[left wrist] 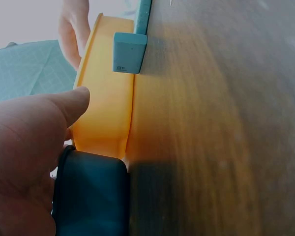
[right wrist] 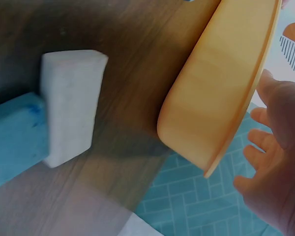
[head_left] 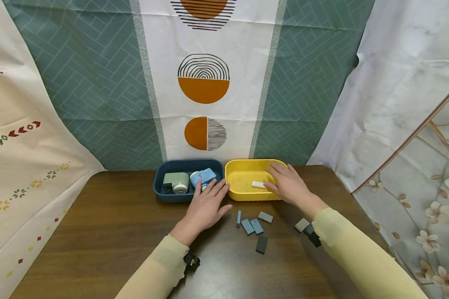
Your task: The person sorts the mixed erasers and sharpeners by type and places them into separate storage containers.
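Note:
My left hand reaches over the front right corner of a navy bin, fingers spread and straight. Under the fingertips lies a light blue toy camera; a pale green one sits to its left in the same bin. The left thumb points toward a yellow bin standing right beside. Over that bin's right side is my right hand, its fingers loosely extended and holding nothing. A small white block lies inside, close to the right thumb. The right wrist view shows that hand at the yellow rim.
In front of the yellow bin are blue blocks, a grey block and a dark block. A beige block and a dark blue block lie near the right forearm. A patterned curtain hangs behind the table.

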Demonstrator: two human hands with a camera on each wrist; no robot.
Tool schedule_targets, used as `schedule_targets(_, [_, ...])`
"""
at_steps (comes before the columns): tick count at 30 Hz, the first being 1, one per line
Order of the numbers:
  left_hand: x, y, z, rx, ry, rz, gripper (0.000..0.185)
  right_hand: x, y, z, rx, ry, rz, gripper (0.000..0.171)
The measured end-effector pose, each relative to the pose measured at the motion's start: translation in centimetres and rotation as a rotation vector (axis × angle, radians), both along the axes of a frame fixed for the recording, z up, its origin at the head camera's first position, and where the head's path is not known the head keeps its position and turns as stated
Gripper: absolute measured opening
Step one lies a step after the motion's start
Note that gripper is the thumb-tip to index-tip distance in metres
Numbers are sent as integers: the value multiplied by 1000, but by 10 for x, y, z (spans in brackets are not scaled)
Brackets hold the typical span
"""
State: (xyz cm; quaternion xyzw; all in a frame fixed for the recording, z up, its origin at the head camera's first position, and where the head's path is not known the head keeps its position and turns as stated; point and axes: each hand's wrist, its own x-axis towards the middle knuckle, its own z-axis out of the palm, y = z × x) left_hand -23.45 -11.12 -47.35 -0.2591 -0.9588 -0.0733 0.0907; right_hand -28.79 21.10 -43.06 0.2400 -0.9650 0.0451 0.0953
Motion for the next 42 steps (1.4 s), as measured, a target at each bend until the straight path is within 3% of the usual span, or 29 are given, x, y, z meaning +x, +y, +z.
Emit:
schedule_targets(22, [0,0,4,13,1,-11,74,57,40,7,-14,47,2,62])
schedule_targets(42, [0,0,0,8,-22,7,75,86,66,0,-16,74,7,62])
